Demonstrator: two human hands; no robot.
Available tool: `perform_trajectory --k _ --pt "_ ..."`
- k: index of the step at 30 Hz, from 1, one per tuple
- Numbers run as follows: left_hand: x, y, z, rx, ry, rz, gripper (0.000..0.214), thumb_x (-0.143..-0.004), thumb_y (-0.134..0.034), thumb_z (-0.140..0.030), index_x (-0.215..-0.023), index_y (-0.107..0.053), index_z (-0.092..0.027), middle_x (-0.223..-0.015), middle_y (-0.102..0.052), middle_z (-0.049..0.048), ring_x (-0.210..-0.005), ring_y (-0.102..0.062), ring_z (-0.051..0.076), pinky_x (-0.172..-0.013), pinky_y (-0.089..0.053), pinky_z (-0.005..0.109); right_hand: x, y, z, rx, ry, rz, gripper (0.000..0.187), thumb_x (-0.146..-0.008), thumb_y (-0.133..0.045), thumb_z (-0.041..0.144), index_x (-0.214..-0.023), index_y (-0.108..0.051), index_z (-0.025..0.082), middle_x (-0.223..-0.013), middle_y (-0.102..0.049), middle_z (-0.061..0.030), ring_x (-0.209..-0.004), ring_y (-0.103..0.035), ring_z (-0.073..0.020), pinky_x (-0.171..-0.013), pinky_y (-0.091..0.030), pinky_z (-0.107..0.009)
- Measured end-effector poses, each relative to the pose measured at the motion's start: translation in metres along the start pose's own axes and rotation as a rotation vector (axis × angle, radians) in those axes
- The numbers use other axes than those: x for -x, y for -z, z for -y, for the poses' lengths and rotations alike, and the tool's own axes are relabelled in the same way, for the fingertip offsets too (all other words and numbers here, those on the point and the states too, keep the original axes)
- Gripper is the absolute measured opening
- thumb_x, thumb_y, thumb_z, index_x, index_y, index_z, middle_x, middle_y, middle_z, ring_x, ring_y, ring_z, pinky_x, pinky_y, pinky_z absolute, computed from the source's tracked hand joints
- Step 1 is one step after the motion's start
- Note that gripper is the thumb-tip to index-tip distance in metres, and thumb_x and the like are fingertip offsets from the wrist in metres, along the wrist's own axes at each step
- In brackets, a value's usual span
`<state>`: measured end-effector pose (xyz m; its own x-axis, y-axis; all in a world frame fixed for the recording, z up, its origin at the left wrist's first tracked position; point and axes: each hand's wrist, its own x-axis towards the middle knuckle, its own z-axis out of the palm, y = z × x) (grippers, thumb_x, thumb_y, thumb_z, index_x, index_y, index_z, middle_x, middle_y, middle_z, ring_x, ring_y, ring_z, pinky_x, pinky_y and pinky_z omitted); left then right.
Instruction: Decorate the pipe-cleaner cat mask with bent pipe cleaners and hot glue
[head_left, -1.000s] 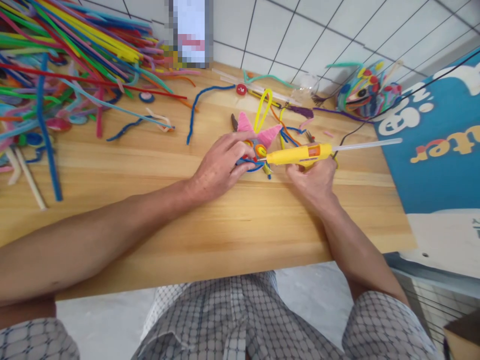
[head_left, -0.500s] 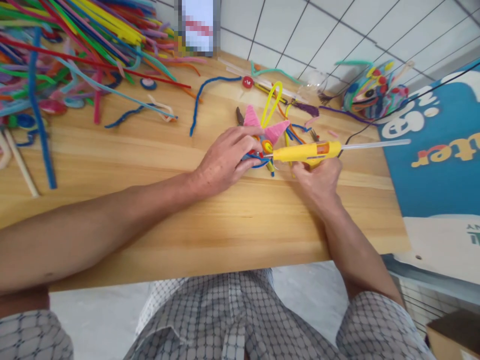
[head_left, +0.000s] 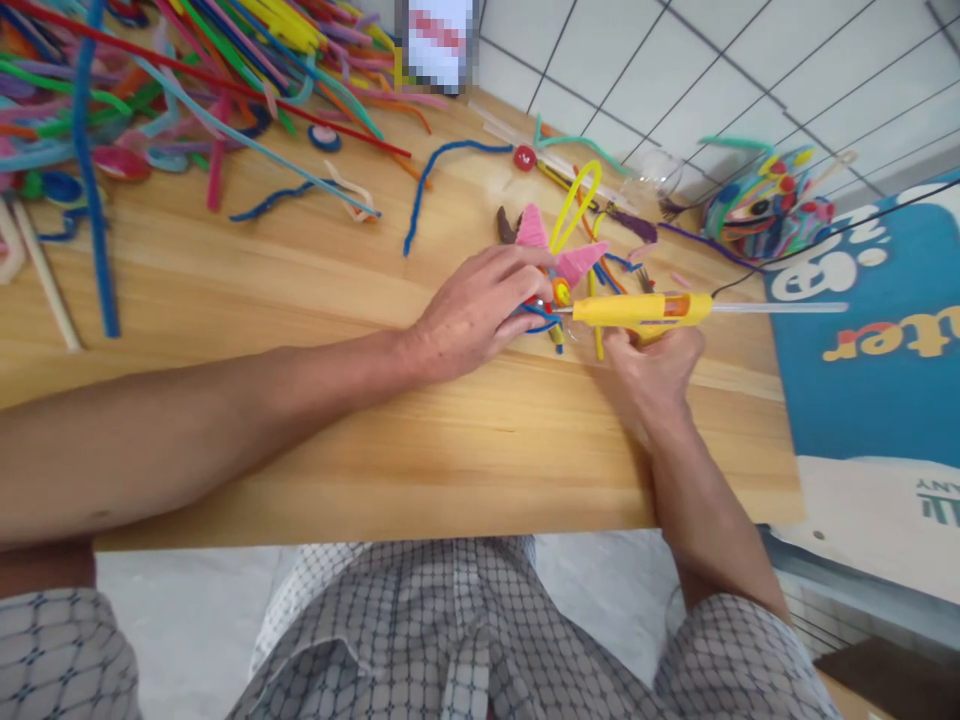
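My left hand (head_left: 480, 310) rests on a small pipe-cleaner figure (head_left: 559, 262) with pink pointed ears and a yellow loop, fingers curled over its blue and red body and pressing it to the wooden table (head_left: 315, 400). My right hand (head_left: 652, 365) grips a yellow glue gun (head_left: 641, 310) held level, with a clear glue stick (head_left: 780, 307) poking out of its back. The gun's nozzle touches the figure beside my left fingertips.
A big heap of coloured pipe cleaners (head_left: 187, 70) covers the table's far left. A loose blue pipe cleaner (head_left: 435, 185) lies mid-table. A finished colourful figure (head_left: 757, 205) sits at the far right near a black cable (head_left: 840, 230). A blue printed board (head_left: 877, 340) lies to the right.
The view has drifted, so everything sits a little further right in the frame. Both hands keep their hold, with the nozzle staying on the figure.
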<state>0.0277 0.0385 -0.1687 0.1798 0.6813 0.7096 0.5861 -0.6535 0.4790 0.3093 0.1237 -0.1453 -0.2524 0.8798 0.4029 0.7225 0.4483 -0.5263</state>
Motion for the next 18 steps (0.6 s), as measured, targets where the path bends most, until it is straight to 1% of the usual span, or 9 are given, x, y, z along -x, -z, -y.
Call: perform_trajectory --k 3,8,14,18 --pt "0.0 -0.001 0.0 0.013 -0.009 -0.003 0.011 -0.115 -0.069 -0.026 -0.125 -0.073 -0.024 -0.153 -0.077 0.0145 -0.147 -0.072 0.031 -0.122 -0.06 0.055 0.0 0.002 0.006 0.024 -0.044 -0.037 0.026 -0.076 -0.071 0.013 -0.068 -0.053 0.028 -0.062 -0.056 0.0034 -0.067 -0.068 -0.0213 -0.068 -0.062 -0.035" --pt "0.0 -0.001 0.001 0.02 0.017 0.014 0.013 -0.114 -0.07 -0.026 -0.126 -0.073 -0.023 -0.153 -0.076 0.0142 -0.146 -0.072 0.031 -0.122 -0.059 0.056 0.001 0.003 0.015 0.064 -0.074 -0.04 0.025 -0.076 -0.072 0.013 -0.071 -0.053 0.029 -0.059 -0.054 0.0058 -0.065 -0.067 -0.0207 -0.064 -0.06 -0.032" --pt "0.0 0.001 0.0 0.046 0.021 0.027 0.017 -0.115 -0.069 -0.028 -0.131 -0.073 -0.024 -0.154 -0.076 0.014 -0.146 -0.071 0.031 -0.124 -0.057 0.056 0.002 0.001 0.011 0.07 -0.05 -0.063 0.025 -0.075 -0.073 0.012 -0.076 -0.054 0.028 -0.067 -0.061 0.003 -0.076 -0.073 -0.0233 -0.073 -0.064 -0.034" --pt "-0.001 0.0 0.001 0.047 0.036 0.041 0.018 -0.114 -0.071 -0.028 -0.132 -0.073 -0.025 -0.156 -0.074 0.0126 -0.148 -0.07 0.031 -0.126 -0.054 0.057 0.002 0.001 0.007 0.086 -0.052 -0.047 0.025 -0.077 -0.073 0.014 -0.079 -0.053 0.028 -0.07 -0.063 0.0023 -0.08 -0.075 -0.0235 -0.073 -0.064 -0.033"
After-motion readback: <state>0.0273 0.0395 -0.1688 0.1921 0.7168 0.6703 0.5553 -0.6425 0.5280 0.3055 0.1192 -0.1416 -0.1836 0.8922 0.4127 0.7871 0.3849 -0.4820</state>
